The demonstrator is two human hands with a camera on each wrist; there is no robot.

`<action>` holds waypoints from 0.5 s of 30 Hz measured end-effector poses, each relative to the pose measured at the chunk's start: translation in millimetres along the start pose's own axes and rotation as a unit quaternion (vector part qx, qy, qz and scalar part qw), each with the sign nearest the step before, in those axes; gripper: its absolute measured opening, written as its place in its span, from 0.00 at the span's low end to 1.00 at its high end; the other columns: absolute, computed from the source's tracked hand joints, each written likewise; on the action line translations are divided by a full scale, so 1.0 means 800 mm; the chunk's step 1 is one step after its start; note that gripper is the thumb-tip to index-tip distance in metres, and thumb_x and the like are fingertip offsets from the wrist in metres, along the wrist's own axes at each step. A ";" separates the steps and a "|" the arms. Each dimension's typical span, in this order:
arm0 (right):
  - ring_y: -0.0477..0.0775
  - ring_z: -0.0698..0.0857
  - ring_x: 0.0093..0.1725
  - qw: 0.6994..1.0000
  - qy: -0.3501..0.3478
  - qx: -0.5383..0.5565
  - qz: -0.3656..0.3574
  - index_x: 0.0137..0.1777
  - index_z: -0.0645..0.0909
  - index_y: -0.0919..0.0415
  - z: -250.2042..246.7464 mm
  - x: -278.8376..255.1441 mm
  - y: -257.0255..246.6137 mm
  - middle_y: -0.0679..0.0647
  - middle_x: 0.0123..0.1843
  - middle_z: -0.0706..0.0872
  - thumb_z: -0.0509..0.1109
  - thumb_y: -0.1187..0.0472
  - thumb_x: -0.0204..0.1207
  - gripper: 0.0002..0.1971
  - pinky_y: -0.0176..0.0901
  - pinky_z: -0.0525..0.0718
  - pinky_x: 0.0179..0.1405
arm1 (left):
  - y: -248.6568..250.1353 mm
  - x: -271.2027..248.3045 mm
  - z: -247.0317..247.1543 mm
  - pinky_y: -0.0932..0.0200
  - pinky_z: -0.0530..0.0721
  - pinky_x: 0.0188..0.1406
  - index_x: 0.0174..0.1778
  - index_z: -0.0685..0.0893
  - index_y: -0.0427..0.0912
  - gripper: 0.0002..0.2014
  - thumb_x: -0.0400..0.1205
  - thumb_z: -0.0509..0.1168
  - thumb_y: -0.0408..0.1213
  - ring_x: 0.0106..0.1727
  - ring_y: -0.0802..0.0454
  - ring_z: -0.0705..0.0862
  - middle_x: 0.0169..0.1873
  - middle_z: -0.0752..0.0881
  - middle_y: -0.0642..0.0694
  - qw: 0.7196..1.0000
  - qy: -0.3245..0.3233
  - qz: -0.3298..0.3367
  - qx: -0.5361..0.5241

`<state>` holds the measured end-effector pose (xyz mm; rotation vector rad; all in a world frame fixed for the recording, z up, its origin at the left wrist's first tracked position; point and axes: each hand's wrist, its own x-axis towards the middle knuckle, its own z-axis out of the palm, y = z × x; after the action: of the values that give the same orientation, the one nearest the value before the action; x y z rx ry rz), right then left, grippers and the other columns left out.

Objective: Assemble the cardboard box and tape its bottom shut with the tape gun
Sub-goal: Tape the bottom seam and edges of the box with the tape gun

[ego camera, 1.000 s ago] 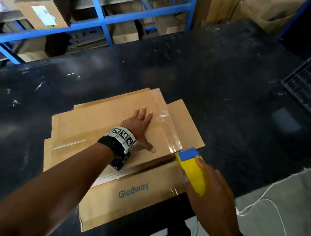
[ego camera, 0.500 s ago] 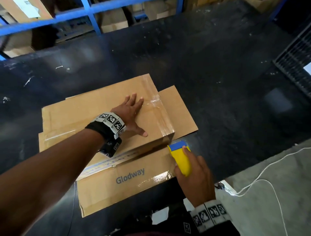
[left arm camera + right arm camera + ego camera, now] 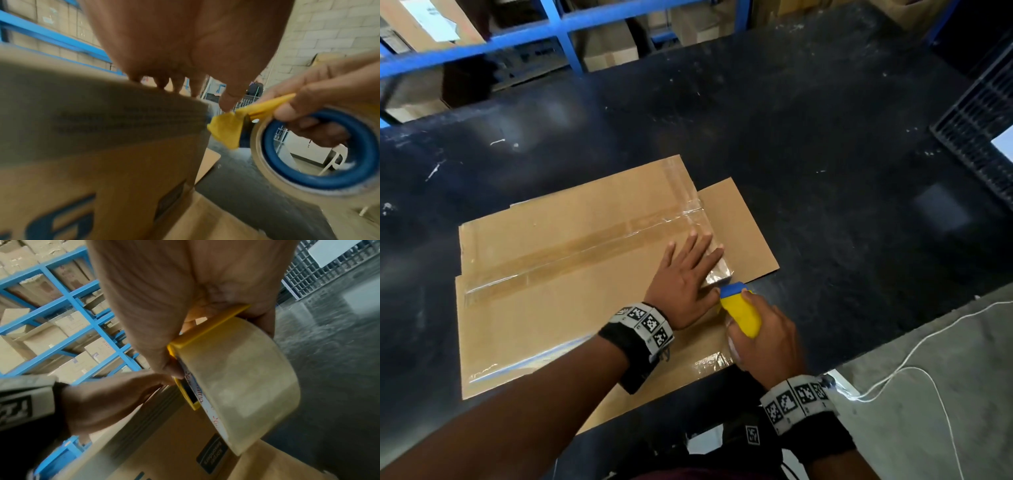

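The brown cardboard box (image 3: 571,260) stands bottom-up on the black table (image 3: 825,154), with clear tape along its middle seam and down its right edge. My left hand (image 3: 688,270) lies flat with straight fingers on the box's near right corner. My right hand (image 3: 763,335) grips the yellow and blue tape gun (image 3: 741,310) right beside that corner. In the left wrist view the tape gun (image 3: 267,116) carries a tape roll (image 3: 312,154) with a blue core, level with the box (image 3: 102,129) side. The right wrist view shows the clear tape roll (image 3: 242,379) against the box (image 3: 174,443) wall.
Opened box flaps (image 3: 739,226) lie flat on the table around the box. Blue shelving (image 3: 558,27) with stacked cartons stands behind the table. A black wire rack (image 3: 983,113) sits at the right. A white cord (image 3: 914,363) runs over the grey floor near the table's front edge.
My left hand slid right along the box top to its near right corner. My right hand with the tape gun stayed at that corner, now touching close to the left thumb.
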<state>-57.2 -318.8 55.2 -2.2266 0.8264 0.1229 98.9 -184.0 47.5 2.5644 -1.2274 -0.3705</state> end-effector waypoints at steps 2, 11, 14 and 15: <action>0.61 0.88 0.48 1.000 -0.024 -0.010 0.012 0.64 0.81 0.46 0.006 0.006 0.009 0.55 0.48 0.88 0.60 0.34 0.62 0.31 0.53 0.87 0.47 | 0.002 0.000 0.005 0.35 0.42 0.90 0.91 0.59 0.54 0.38 0.84 0.53 0.61 0.93 0.45 0.45 0.93 0.52 0.49 0.999 0.034 -0.011 0.002; 0.54 0.88 0.51 0.998 -0.046 0.020 0.034 0.62 0.80 0.43 0.005 -0.035 0.054 0.47 0.50 0.88 0.68 0.40 0.66 0.23 0.46 0.84 0.52 | 0.010 0.006 0.018 0.38 0.45 0.91 0.89 0.62 0.57 0.35 0.86 0.56 0.63 0.93 0.46 0.52 0.91 0.60 0.49 0.995 0.072 -0.051 0.042; 0.48 0.88 0.49 0.999 -0.023 0.043 0.001 0.60 0.81 0.41 -0.009 -0.045 0.045 0.41 0.47 0.87 0.70 0.42 0.70 0.18 0.42 0.82 0.53 | 0.010 -0.001 0.011 0.35 0.47 0.91 0.90 0.59 0.55 0.40 0.82 0.63 0.62 0.93 0.45 0.50 0.92 0.58 0.47 0.997 0.070 -0.039 0.006; 0.47 0.87 0.51 0.998 -0.012 0.053 -0.016 0.62 0.81 0.40 -0.016 -0.050 0.040 0.40 0.49 0.87 0.73 0.43 0.71 0.19 0.40 0.81 0.55 | 0.010 -0.006 0.005 0.34 0.50 0.90 0.90 0.60 0.55 0.42 0.81 0.65 0.61 0.93 0.45 0.50 0.92 0.58 0.47 0.996 0.073 -0.035 -0.030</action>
<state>-109.8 -323.0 57.1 -2.1339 0.7660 0.0874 88.7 -185.6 46.8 2.5379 -1.0621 -0.2245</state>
